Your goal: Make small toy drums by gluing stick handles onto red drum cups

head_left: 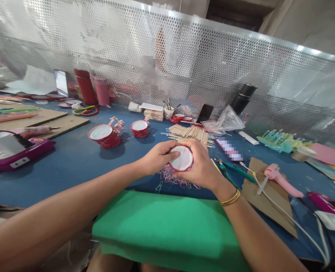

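Between my two hands is a round lid (181,158) with a white face and a red rim, tilted toward me. A thin reddish strand runs across its face. My left hand (162,154) grips the left edge, its thumb lying on the white face. My right hand (197,162) is wrapped round the right edge, fingers on top and thumb below. Beneath the hands, a tangle of pink and purple rubber bands (171,179) lies on the blue table (79,177). Just behind the hands is a pile of flat wooden sticks (191,133).
Stacked red-rimmed lids with small handles (105,136) stand left of centre, a smaller stack (139,128) beside them. Pliers (227,170), a phone (229,149) and a pink glue gun (281,179) on cardboard lie right. A purple power strip (28,153) is left. Green cloth (162,226) covers my lap.
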The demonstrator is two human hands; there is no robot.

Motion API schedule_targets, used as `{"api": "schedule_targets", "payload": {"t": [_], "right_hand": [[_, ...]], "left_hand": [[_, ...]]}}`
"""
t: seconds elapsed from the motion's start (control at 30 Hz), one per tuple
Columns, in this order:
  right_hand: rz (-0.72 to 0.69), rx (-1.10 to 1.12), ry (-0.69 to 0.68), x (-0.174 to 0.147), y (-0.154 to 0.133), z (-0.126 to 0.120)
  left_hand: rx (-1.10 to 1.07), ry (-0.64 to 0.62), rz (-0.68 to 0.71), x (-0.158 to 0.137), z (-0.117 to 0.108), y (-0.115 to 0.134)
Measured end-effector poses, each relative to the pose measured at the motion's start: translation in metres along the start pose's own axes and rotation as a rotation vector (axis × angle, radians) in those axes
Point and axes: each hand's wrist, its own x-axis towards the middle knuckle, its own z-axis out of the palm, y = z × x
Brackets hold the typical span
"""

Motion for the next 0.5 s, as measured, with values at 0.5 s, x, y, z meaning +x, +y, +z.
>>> {"api": "schedule_targets", "payload": {"t": [0.5], "right_hand": [[0.031,0.005,-0.019,0.0001,0.0002,-0.0007]], "left_hand": [[-0.050,0.006,0.011,-0.0002,0.0006,0.0006]]}}
